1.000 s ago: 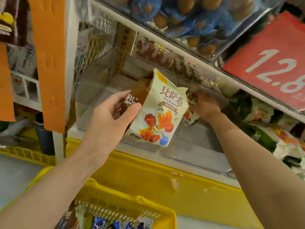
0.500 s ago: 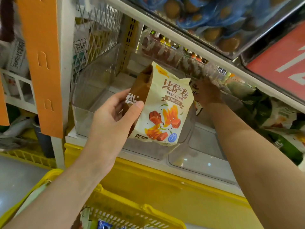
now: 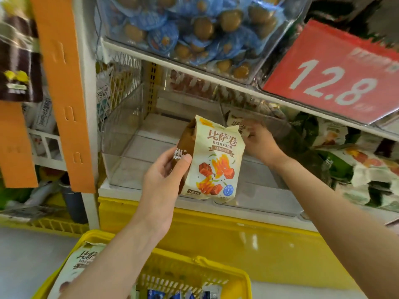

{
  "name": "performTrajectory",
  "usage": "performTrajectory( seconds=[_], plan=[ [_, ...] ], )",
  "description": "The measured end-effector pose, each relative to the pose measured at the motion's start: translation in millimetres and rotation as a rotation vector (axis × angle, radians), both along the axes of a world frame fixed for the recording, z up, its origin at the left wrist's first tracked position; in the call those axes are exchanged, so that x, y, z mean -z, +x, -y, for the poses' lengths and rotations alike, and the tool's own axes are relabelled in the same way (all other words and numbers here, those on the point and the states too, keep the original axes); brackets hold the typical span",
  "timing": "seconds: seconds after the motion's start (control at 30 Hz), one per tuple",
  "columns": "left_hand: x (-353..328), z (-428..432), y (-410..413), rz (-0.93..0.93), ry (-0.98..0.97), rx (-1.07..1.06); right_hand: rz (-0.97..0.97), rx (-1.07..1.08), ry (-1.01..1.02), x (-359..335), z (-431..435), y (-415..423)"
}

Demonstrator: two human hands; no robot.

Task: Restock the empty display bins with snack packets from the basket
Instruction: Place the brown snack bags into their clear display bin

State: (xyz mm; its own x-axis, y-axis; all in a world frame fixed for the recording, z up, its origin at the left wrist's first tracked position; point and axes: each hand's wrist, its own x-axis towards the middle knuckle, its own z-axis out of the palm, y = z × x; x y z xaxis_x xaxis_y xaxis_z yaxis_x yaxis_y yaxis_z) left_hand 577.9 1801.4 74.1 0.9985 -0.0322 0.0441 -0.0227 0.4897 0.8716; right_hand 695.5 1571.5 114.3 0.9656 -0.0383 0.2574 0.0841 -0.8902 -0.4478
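Shop shelves (image 3: pixel 138 194) with clear bins, and two hands bringing snack packets up to them.

The left hand (image 3: pixel 164 180) grips a snack packet (image 3: pixel 216 162) by its brown side, thumb in front, and holds it upright in front of the empty bin (image 3: pixel 121 137). The right hand (image 3: pixel 261 143) is deeper in, its fingers pinching a second packet (image 3: pixel 236 124) near the back of the next bin (image 3: pixel 269 197); I cannot tell if that packet touches the bin floor. Another packet (image 3: pixel 79 264) waits in the yellow basket (image 3: pixel 216 263) below. I think a few things could go wrong from here. The packets look puffy and smooth, so one could slide out of a loose grip and drop to the floor. The shelf above (image 3: pixel 194 71) hangs low, so a packet could bump it and get squashed. A packet stood upright could also tip over.
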Motion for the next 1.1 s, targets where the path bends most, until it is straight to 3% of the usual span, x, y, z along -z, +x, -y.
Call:
performTrajectory(
  seconds=[0.07, 0.13, 0.23, 0.3, 0.4, 0.6, 0.67, 0.77, 0.87, 1.0, 1.03, 1.1],
  plan=[
    [2.3, -1.2, -8.7, -0.016, 0.035, 0.009, -0.002, -0.064, 0.458, -8.4, -10.1, -41.5],
    [4.6, -2.0, -16.7, -0.068, 0.07, 0.041, -0.062, -0.154, 0.638, -17.0, -18.3, -81.1],
    [6.4, 0.3, -30.3, -0.148, 0.098, 0.125, -0.146, -0.285, 0.356, -24.7, -24.9, -127.3],
    [7.1, 3.8, -39.8, -0.153, 0.132, 0.169, -0.288, -0.321, 0.285, -26.9, -26.2, -148.8],
    [8.0, 9.2, -53.6, -0.098, 0.191, 0.244, -0.389, -0.334, 0.37, -23.1, -17.8, -167.8],
    [-0.1, 19.9, -69.5, 0.011, 0.345, 0.447, -0.225, -0.115, 0.635, -13.5, -2.1, -188.0],
    [-4.0, 25.9, -68.6, 0.053, 0.49, 0.383, -0.199, -0.018, 0.76, -11.9, -2.2, -190.9],
    [-8.0, 35.4, -62.8, 0.154, 0.602, 0.227, -0.374, -0.051, 0.917, -15.6, -6.1, -198.8],
    [-11.9, 41.1, -53.4, 0.282, 0.61, 0.21, -0.368, -0.124, 0.871, -17.1, -11.5, -200.1],
    [-25.3, 44.8, -33.5, 0.425, 0.529, 0.369, -0.283, -0.052, 0.952, -22.2, -6.1, -187.2],
    [-27.0, 45.4, -27.0, 0.47, 0.604, 0.346, -0.247, -0.02, 0.95, -24.9, -4.4, -181.5],
    [-25.3, 44.9, -11.3, 0.587, 0.937, 0.162, -0.14, 0.06, 0.898, -31.8, 2.7, -167.5]
  ],
)
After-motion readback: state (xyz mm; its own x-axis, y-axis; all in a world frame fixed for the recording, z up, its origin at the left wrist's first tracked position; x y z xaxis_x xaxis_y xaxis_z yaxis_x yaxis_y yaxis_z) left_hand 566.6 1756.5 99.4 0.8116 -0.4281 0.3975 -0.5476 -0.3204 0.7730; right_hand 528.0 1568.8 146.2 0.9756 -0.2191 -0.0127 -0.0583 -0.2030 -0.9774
